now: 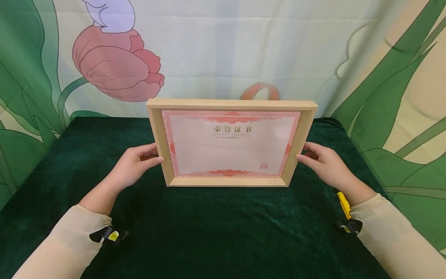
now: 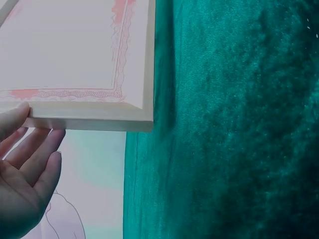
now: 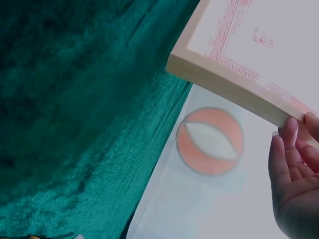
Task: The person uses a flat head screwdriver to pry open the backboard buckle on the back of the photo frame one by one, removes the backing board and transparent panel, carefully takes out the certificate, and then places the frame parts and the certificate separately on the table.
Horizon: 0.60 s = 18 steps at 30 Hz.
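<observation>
A light wooden picture frame point(image 1: 231, 104) stands upright in the head view, its face toward me. Inside it is a certificate point(image 1: 228, 151) with a pink and red border and gold Chinese characters near the top. My left hand point(image 1: 134, 164) grips the frame's left side, thumb on the front edge and fingers along the outer side. On the opposite side my right hand point(image 1: 324, 164) pinches the frame the same way. Both wrist views show the thumb and fingertips at the frame's edge, the left hand point(image 2: 30, 174) and the right hand point(image 3: 299, 174) each near a lower corner.
Dark green velvet cloth point(image 1: 223, 232) covers the table beneath the frame. Behind it hangs a printed curtain point(image 1: 195, 58) with a pink flower and green leaves. A yellow piece point(image 1: 343, 205) and a black strap device point(image 1: 351, 226) sit at the right cuff.
</observation>
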### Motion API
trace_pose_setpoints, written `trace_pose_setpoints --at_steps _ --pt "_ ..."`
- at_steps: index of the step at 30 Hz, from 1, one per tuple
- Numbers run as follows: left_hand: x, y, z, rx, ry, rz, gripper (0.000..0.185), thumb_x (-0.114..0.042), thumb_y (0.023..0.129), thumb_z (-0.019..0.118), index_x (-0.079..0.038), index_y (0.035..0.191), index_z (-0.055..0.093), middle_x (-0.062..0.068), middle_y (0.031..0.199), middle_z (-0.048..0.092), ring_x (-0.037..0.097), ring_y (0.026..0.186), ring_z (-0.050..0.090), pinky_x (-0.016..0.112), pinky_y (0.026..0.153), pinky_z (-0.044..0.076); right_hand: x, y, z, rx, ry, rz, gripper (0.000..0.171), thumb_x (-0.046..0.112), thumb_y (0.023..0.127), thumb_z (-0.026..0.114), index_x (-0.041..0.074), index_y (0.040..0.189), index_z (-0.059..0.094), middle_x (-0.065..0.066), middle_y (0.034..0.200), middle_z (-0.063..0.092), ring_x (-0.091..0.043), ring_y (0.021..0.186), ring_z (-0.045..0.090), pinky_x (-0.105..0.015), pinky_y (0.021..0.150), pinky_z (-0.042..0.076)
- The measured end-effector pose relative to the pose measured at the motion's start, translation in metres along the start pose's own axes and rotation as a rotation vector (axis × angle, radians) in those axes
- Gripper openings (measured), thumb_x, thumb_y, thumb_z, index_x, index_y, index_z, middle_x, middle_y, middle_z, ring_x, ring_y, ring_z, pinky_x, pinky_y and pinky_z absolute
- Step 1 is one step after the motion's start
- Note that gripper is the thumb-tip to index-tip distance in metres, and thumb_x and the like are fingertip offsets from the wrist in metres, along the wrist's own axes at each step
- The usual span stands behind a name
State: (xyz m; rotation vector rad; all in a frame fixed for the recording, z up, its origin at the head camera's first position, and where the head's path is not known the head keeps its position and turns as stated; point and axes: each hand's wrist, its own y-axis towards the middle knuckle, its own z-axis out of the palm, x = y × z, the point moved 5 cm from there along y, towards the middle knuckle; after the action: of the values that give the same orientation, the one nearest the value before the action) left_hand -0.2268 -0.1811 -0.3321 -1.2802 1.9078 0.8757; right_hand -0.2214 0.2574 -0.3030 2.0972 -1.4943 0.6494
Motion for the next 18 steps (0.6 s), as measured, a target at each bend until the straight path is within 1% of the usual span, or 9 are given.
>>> trace_pose_setpoints --at_steps 4,7,13,18 --pt "-0.0012 0.0004 -0.0004 -0.017 0.004 0.004 0.045 -0.025 0.079 0.058 -0.015 0.121 0.048 0.006 0.110 0.055 0.019 0.096 0.054 0.040 0.079 0.042 0.0002 0.0017 -0.0011 -0.035 -0.037 -0.009 0.041 0.036 0.083 0.051 0.013 0.117 0.048 -0.004 0.099 0.058 -0.016 0.082 0.054 -0.038 0.069 0.044" --pt "-0.0014 -0.0003 -0.0005 -0.027 0.021 0.016 0.045 -0.025 0.079 0.058 -0.013 0.121 0.048 0.008 0.109 0.055 0.020 0.095 0.054 0.039 0.078 0.042 -0.0002 0.0014 -0.0003 -0.046 -0.035 -0.005 0.039 0.034 0.082 0.052 0.013 0.116 0.049 -0.004 0.096 0.059 -0.014 0.079 0.056 -0.038 0.069 0.045" --pt "-0.0007 -0.0010 0.0010 -0.035 0.051 0.013 0.044 -0.026 0.079 0.057 -0.014 0.121 0.049 0.007 0.107 0.056 0.020 0.095 0.054 0.039 0.078 0.043 -0.0014 0.0006 0.0016 -0.033 0.033 0.003 0.037 0.030 0.082 0.053 0.015 0.115 0.048 -0.004 0.096 0.060 -0.014 0.077 0.060 -0.037 0.072 0.046" --pt "-0.0013 -0.0006 0.0010 -0.055 0.115 0.029 0.042 -0.028 0.079 0.057 -0.016 0.118 0.051 0.003 0.108 0.054 0.019 0.094 0.050 0.039 0.076 0.043 -0.0020 -0.0033 0.0014 -0.035 0.065 -0.020 0.035 0.029 0.084 0.051 0.021 0.117 0.046 0.000 0.099 0.058 -0.010 0.079 0.059 -0.036 0.072 0.046"
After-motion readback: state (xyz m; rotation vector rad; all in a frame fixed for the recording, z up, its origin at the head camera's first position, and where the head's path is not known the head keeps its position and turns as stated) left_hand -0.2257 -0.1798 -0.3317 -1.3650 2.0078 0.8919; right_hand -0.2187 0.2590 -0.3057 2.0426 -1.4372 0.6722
